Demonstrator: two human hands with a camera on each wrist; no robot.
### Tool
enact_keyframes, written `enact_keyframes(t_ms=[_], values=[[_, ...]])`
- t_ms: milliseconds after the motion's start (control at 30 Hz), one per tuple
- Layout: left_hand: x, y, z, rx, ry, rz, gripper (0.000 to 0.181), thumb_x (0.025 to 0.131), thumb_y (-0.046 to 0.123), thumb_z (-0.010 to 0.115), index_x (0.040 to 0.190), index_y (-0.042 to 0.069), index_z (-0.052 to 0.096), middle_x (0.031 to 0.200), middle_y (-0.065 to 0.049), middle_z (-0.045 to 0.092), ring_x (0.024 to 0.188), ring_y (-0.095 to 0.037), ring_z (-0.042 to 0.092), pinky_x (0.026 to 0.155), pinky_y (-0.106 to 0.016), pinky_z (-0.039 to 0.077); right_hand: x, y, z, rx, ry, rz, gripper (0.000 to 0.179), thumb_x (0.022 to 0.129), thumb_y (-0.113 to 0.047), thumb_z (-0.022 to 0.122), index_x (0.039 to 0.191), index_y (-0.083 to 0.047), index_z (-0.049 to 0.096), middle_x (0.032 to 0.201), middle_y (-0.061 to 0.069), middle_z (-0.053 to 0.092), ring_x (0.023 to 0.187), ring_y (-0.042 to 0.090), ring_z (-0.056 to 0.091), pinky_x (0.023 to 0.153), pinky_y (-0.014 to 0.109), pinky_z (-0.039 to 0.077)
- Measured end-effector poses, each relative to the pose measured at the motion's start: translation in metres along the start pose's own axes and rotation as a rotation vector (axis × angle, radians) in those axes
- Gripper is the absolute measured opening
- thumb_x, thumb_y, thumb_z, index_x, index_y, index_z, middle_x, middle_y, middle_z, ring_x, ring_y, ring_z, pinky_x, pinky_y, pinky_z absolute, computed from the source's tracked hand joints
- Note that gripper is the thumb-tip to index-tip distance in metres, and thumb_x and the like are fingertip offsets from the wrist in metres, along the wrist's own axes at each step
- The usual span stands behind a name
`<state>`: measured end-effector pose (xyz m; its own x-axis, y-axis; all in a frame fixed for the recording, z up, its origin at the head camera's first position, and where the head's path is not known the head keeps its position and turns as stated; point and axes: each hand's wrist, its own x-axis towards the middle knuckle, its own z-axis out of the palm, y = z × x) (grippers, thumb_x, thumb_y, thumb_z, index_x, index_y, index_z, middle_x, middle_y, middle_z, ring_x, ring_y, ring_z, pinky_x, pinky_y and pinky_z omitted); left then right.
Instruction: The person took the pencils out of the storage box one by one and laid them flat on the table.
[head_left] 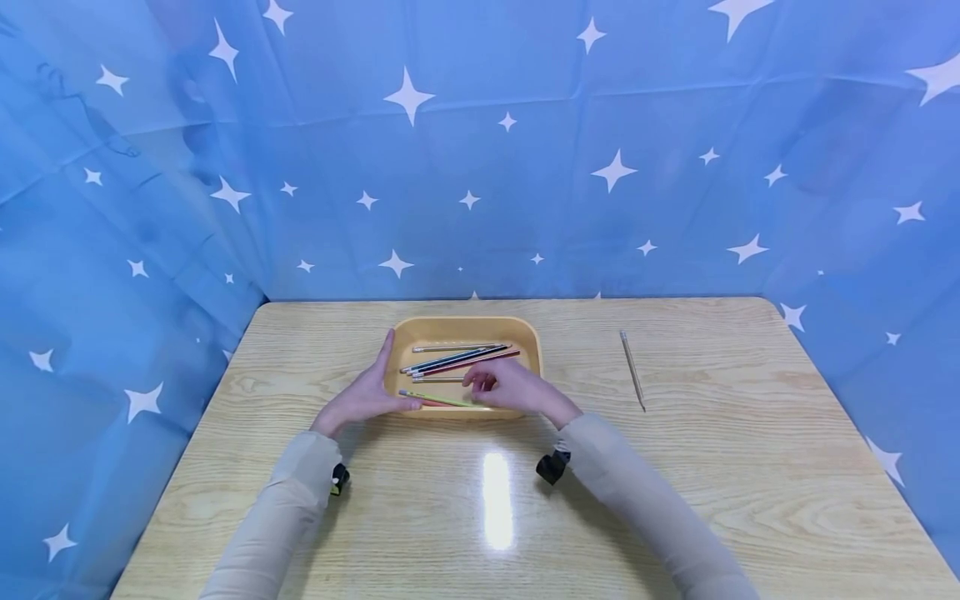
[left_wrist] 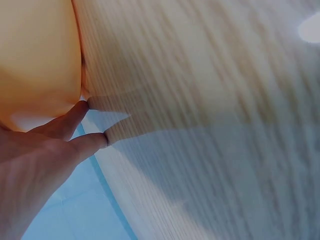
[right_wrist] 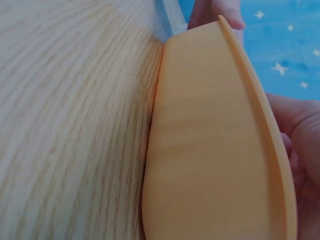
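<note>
A yellow-orange tray [head_left: 528,333] stands on the table with several pencils lying inside. My left hand [head_left: 367,396] holds its front left corner, fingers along the left side and thumb at the front rim; in the left wrist view its fingertips [left_wrist: 82,106] lie low against the outer wall. Over the tray's right half, my right hand [head_left: 513,386] reaches in with curled fingers, among a gold pencil [head_left: 437,380], a red pencil [head_left: 495,357] and a yellow-green pencil [head_left: 435,397]. I cannot tell whether it pinches one. In the right wrist view, the tray wall hides its fingertips.
Another gold pencil [head_left: 632,371] lies by itself on the wooden table [head_left: 712,467], right of the tray. Behind the table and along both sides hangs a blue curtain [head_left: 525,167] with white stars. Light reflects off the tabletop in front of the tray.
</note>
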<state>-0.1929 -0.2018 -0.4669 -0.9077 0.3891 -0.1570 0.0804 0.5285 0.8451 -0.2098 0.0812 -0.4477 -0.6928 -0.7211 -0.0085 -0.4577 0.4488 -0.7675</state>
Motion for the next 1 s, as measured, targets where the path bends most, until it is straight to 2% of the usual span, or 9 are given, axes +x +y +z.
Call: enact_keyframes(t_ms=[200,433,567,700,833,1000], values=[[0.001,0.001,0.003,-0.009,0.006,0.019,0.128,0.076,0.029,0.084,0.152,0.014,-0.018,0.157,-0.026,0.001,0.138,-0.047,0.02,0.109,-0.057,0.024,0.013,0.002,0.01,0.02,-0.045,0.036,0.016,0.09,-0.005,0.067,0.106,-0.001,0.069,0.087,0.001,0.068,0.079,0.01,0.062,0.07,0.023,0.052],[-0.011,0.028,-0.001,-0.02,0.006,0.036,0.125,0.077,0.021,0.083,0.15,-0.001,-0.016,0.152,-0.037,0.005,0.132,-0.055,0.024,0.105,-0.062,0.028,0.023,0.004,0.018,-0.014,-0.066,0.077,0.016,0.089,-0.004,0.068,0.105,-0.004,0.07,0.083,-0.004,0.066,0.077,0.008,0.061,0.069,0.024,0.051],[-0.006,0.014,0.001,-0.008,0.021,0.022,0.126,0.077,0.025,0.083,0.152,0.006,-0.016,0.155,-0.031,0.004,0.135,-0.052,0.023,0.106,-0.06,0.027,0.027,0.006,0.02,-0.019,-0.078,0.092,0.019,0.089,-0.004,0.068,0.108,-0.004,0.071,0.085,-0.003,0.068,0.078,0.007,0.062,0.071,0.024,0.051],[0.0,-0.002,0.003,0.004,0.03,0.008,0.127,0.077,0.032,0.083,0.153,0.016,-0.018,0.158,-0.024,0.002,0.138,-0.047,0.019,0.109,-0.058,0.023,0.029,0.009,0.021,0.024,-0.098,0.087,0.023,0.089,-0.004,0.067,0.112,-0.004,0.07,0.095,0.002,0.071,0.086,0.009,0.065,0.077,0.023,0.052],[0.001,-0.006,0.003,-0.006,0.037,0.007,0.127,0.077,0.035,0.083,0.153,0.02,-0.017,0.159,-0.021,0.001,0.139,-0.045,0.019,0.109,-0.057,0.023,0.029,0.009,0.02,0.09,-0.141,0.076,0.022,0.089,-0.002,0.065,0.111,-0.001,0.069,0.1,0.004,0.07,0.089,0.01,0.065,0.081,0.024,0.051],[0.0,-0.005,0.002,-0.013,0.032,-0.006,0.128,0.076,0.036,0.083,0.153,0.021,-0.018,0.159,-0.019,-0.001,0.139,-0.044,0.018,0.11,-0.056,0.022,0.031,0.011,0.019,0.146,-0.193,0.098,0.02,0.091,-0.001,0.061,0.11,0.0,0.068,0.094,0.0,0.067,0.082,0.007,0.059,0.076,0.022,0.049]])
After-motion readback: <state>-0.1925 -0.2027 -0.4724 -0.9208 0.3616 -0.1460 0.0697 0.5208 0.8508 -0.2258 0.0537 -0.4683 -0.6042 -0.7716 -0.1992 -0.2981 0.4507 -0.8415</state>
